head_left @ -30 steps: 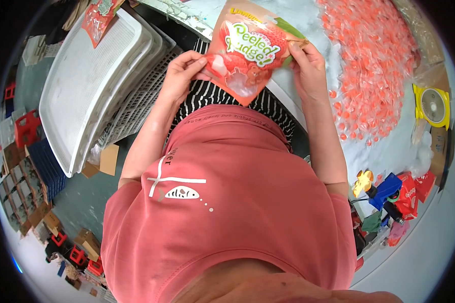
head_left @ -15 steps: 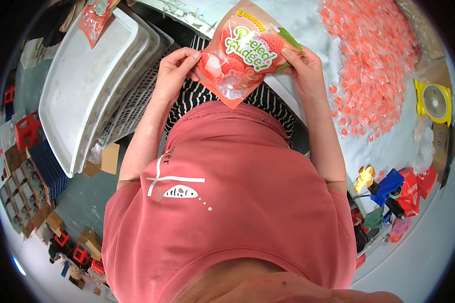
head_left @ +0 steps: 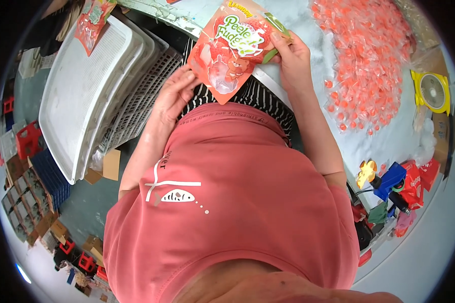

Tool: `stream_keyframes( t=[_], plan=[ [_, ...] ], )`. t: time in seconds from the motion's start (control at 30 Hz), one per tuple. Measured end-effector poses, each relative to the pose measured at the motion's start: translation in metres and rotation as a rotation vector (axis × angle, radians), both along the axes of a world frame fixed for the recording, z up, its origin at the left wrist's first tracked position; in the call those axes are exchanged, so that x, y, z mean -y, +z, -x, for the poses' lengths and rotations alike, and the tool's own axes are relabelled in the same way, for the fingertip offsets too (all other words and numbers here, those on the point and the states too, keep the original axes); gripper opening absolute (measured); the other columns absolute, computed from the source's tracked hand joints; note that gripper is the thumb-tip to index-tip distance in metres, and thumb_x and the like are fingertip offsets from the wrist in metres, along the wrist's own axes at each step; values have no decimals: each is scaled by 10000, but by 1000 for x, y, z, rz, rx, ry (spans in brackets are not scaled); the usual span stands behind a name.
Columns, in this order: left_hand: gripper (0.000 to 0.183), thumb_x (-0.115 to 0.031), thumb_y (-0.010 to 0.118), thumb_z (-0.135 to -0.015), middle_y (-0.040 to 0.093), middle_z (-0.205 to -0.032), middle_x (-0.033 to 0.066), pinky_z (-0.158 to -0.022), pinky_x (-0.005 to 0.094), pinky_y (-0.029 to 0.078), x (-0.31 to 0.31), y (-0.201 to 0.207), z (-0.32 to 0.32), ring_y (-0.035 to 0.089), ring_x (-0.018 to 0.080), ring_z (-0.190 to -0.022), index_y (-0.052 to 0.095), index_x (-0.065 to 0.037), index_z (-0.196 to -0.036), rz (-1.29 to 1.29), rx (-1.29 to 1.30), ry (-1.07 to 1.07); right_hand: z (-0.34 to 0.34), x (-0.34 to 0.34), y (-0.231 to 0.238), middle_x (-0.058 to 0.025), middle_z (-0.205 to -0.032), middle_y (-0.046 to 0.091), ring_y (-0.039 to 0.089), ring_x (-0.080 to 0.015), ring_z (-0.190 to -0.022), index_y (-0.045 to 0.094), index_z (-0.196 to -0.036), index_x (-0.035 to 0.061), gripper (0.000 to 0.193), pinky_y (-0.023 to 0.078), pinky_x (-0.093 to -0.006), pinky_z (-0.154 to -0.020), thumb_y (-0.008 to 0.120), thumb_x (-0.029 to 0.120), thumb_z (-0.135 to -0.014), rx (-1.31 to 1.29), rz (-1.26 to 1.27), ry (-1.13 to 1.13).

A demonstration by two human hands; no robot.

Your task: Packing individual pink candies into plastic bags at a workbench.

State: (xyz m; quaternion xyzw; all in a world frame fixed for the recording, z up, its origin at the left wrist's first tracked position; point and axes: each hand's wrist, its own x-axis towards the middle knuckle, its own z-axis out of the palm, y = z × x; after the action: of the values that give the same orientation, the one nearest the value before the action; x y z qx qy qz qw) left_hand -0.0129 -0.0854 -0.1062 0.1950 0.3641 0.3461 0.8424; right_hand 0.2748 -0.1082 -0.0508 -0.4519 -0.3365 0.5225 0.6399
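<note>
A pink-orange candy pouch [head_left: 230,48] with a clear window and green corner is held up in front of my waist, tilted. My right hand [head_left: 292,58] grips its upper right edge, thumb on the front and fingers behind. My left hand [head_left: 174,93] is beside the pouch's lower left edge, fingers loosely extended and fingertips at or very near it. Whether they touch the pouch is hard to make out.
A heap of wrapped red candies [head_left: 366,65] covers the right of the white table [head_left: 333,146], beside a yellow round-dial scale [head_left: 432,92]. White plastic trays [head_left: 88,96] are stacked at left, with another pouch [head_left: 93,25] on top. A blue tool [head_left: 389,183] lies at lower right.
The pouch has shifted slightly left and turned, along with my right hand. My left hand has moved lower, its thumb coming off the pouch's front and its grip loosening.
</note>
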Motion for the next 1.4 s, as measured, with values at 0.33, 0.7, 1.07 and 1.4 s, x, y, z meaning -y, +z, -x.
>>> stream_keyframes(
  t=[0.33, 0.7, 1.07, 1.4],
  plan=[
    [393, 98, 597, -887, 693, -1096, 115, -802, 328, 621, -2, 8, -11, 709, 210, -923, 529, -28, -1253, -221, -37, 21, -9, 5, -1, -87, -900, 715, 693, -144, -771, 662, -1017, -23, 195, 583, -261, -704, 633, 160, -955, 132, 139, -45],
    [216, -187, 558, -1003, 719, -969, 90, -657, 307, 615, 13, 8, 0, 719, 173, -777, 605, -48, -1161, -153, -85, 112, -2, 22, -8, -102, -933, 713, 682, -157, -745, 638, -1077, -44, 243, 562, -268, -636, 600, 175, -978, 157, 416, 43],
    [237, -205, 562, -1003, 709, -871, 70, -545, 256, 580, -23, 85, 101, 679, 141, -647, 639, -12, -1119, -388, -474, 441, 78, -71, 49, -55, -838, 697, 613, -100, -633, 689, -1026, -10, 286, 486, -231, -576, 598, 260, -991, 429, 190, 480],
    [552, -237, 716, -874, 573, -1286, 156, -853, 427, 563, -139, 49, 182, 631, 301, -1096, 527, -71, -1366, -487, -1001, 349, 165, -195, 6, -131, -1040, 665, 711, -218, -846, 601, -1205, -36, 315, 583, -273, -641, 591, 185, -980, 292, 210, 399]
  ],
)
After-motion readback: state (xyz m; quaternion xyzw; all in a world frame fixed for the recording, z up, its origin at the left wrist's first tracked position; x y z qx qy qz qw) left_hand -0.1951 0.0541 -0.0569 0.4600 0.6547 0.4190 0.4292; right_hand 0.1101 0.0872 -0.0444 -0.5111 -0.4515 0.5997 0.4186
